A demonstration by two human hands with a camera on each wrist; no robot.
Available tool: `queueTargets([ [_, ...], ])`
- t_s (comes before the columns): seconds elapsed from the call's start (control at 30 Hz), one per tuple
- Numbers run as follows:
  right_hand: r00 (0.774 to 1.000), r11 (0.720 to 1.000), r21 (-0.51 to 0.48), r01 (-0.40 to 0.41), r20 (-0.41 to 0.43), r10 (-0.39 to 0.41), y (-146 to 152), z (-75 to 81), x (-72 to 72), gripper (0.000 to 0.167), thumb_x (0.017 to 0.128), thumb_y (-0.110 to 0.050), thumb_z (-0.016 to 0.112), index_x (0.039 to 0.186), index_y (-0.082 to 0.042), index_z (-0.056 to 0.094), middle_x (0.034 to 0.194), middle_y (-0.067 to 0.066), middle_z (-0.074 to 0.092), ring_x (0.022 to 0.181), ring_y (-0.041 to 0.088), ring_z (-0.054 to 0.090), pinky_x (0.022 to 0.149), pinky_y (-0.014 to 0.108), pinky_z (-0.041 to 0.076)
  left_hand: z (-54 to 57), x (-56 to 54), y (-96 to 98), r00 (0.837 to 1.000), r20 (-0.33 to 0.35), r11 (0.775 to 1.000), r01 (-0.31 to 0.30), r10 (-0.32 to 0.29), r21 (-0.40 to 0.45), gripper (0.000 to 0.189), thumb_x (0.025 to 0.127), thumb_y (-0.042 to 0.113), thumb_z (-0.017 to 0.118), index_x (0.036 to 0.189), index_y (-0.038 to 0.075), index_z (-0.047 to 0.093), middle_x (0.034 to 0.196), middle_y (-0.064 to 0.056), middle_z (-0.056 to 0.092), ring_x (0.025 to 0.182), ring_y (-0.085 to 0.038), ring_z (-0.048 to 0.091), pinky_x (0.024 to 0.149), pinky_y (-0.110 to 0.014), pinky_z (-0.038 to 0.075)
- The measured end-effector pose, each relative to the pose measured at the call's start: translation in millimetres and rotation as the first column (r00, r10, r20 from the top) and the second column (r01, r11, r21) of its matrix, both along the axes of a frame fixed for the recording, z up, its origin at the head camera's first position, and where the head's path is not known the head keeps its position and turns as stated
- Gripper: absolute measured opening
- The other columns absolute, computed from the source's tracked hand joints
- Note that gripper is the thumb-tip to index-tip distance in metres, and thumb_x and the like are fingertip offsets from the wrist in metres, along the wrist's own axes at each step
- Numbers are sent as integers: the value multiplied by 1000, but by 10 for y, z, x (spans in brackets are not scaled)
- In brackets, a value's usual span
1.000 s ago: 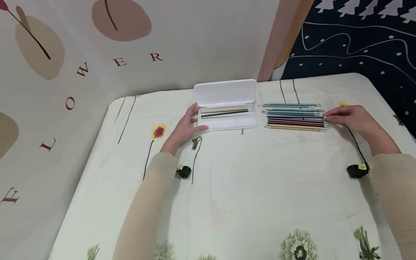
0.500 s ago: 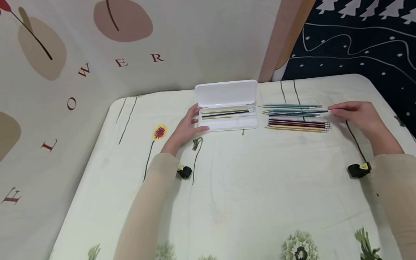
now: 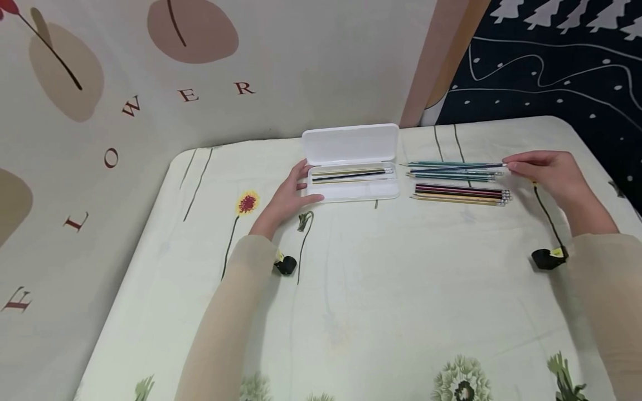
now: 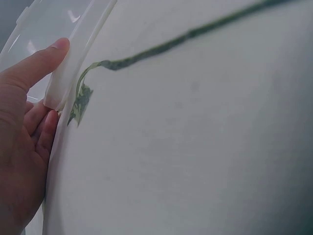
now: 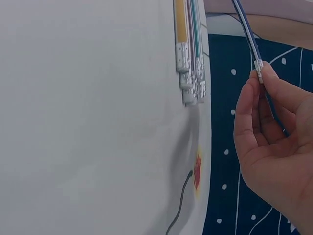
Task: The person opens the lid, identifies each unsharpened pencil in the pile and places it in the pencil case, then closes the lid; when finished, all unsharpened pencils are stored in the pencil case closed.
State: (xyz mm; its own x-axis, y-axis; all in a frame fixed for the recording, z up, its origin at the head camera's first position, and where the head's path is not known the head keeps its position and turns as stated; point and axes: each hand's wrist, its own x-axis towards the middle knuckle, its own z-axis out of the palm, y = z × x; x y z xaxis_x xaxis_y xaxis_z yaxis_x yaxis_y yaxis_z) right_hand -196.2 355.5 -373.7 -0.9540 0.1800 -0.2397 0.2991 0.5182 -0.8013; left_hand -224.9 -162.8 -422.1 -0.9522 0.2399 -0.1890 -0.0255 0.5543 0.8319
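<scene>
In the head view an open white pencil case (image 3: pixel 351 191) holds several pencils (image 3: pixel 351 175), its lid (image 3: pixel 350 143) tipped back. My left hand (image 3: pixel 286 200) grips its left end, the thumb over the near corner; the left wrist view has fingers (image 4: pixel 48 132) at the case's edge. Between thumb and fingertips my right hand (image 3: pixel 549 178) pinches a dark blue striped pencil (image 3: pixel 458 167) by its metal-and-eraser end, also clear in the right wrist view. That pencil hangs over a row of teal pencils (image 3: pixel 451 177).
Nearer me lie dark, reddish and yellow pencils (image 3: pixel 461 194), ends facing right. A flower-printed white cloth (image 3: pixel 381 289) covers the table. Behind stands a printed light wall covering (image 3: pixel 321 67); dark patterned fabric (image 3: pixel 541 83) is at the far right. Each wrist wears a small black camera (image 3: pixel 286 265).
My right hand has drawn the dark blue pencil out from among the others, first rightward, then up and slightly back over the teal ones. My left hand stays on the case.
</scene>
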Motion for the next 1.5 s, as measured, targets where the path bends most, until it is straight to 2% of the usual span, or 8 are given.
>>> queueTargets([
  [0.33, 998, 997, -65, -29, -65, 25, -129, -14, -55, 12, 94, -37, 67, 102, -40, 76, 83, -39, 63, 86, -14, 56, 71, 3, 43, 4, -2, 8, 1000, -5, 1000, 4, -4, -6, 102, 86, 30, 79, 161, 28, 11, 163, -1, 33, 141, -29, 45, 122, -45, 31],
  [0.57, 998, 999, -35, -31, -55, 29, -254, -34, -105, 16, 93, -40, 67, 106, -40, 76, 84, -40, 61, 92, -11, 52, 73, 3, 39, 7, 0, 6, 1000, -11, 1000, 7, -7, -11, 102, 86, 30, 79, 161, 27, 10, 163, -2, 33, 141, -29, 45, 122, -45, 31],
  [0.8, 997, 997, -58, -55, -63, 51, -399, -35, -148, 20, 94, -39, 68, 111, -33, 76, 87, -38, 62, 91, -12, 55, 74, 2, 44, 0, -5, -1, 1000, -11, 1000, 1, -1, -15, 101, 86, 31, 79, 161, 27, 11, 163, -1, 34, 140, -29, 46, 122, -45, 31],
  [0.97, 999, 999, -23, -40, -34, 39, -537, -39, -200, 32, 94, -44, 65, 120, -28, 73, 92, -35, 60, 97, -9, 52, 104, 25, 43, -6, -8, 0, 1000, -2, 1000, -2, 2, -18, 101, 86, 32, 79, 160, 30, 11, 163, 0, 33, 141, -28, 44, 122, -46, 31],
  [1.07, 1000, 999, -27, -23, -16, 23, -618, -44, -231, 37, 93, -46, 64, 123, -26, 72, 94, -32, 60, 98, -6, 51, 110, 31, 42, -1, -5, 2, 1000, 3, 1000, -2, 3, -17, 101, 86, 32, 79, 160, 31, 11, 163, 0, 33, 142, -29, 44, 122, -47, 31],
  [1.2, 999, 997, -69, -31, -24, 29, -716, -57, -264, 36, 92, -42, 66, 123, -24, 72, 93, -31, 62, 95, -6, 55, 95, 11, 49, 10, -1, 5, 1000, 2, 1000, -5, 5, -16, 101, 85, 32, 80, 160, 31, 12, 162, -1, 34, 141, -29, 44, 121, -47, 32],
  [1.3, 998, 994, -97, -55, -43, 51, -793, -69, -286, 32, 92, -38, 68, 120, -23, 74, 89, -31, 64, 91, -8, 58, 80, 3, 49, 10, 1, 4, 1000, 4, 1000, -7, 7, -17, 101, 85, 32, 80, 160, 32, 12, 162, -1, 34, 141, -29, 44, 121, -47, 32],
  [1.5, 995, 986, -143, -86, -71, 76, -948, -80, -329, 25, 92, -33, 70, 113, -21, 77, 86, -30, 66, 88, -11, 60, 75, 1, 47, 15, -2, 5, 1000, -1, 1000, -4, 4, -17, 101, 85, 32, 80, 160, 31, 11, 163, 0, 33, 141, -29, 44, 121, -47, 32],
])
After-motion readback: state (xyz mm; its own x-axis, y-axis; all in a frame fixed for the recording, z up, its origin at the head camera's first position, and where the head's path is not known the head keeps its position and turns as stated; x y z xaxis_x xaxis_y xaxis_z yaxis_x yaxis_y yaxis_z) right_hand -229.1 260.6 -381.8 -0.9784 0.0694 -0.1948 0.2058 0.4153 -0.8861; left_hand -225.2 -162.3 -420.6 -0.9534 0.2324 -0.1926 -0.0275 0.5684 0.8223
